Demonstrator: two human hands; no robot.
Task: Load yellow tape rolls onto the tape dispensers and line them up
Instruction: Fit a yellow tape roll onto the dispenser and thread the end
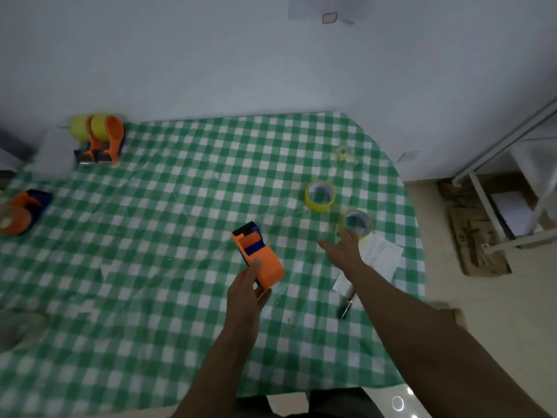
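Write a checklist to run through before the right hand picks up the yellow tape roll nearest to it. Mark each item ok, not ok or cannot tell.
1. The left hand grips the dispenser firmly: ok.
2. That dispenser carries no roll: ok.
3. The right hand is open, with its fingertips at the near roll: ok.
4. The near roll lies flat, apart from the second roll: ok.
5. The near roll's loose tape end can be found: cannot tell.
6. The loaded dispensers stand side by side at the far left corner, ready to extend the line: ok.
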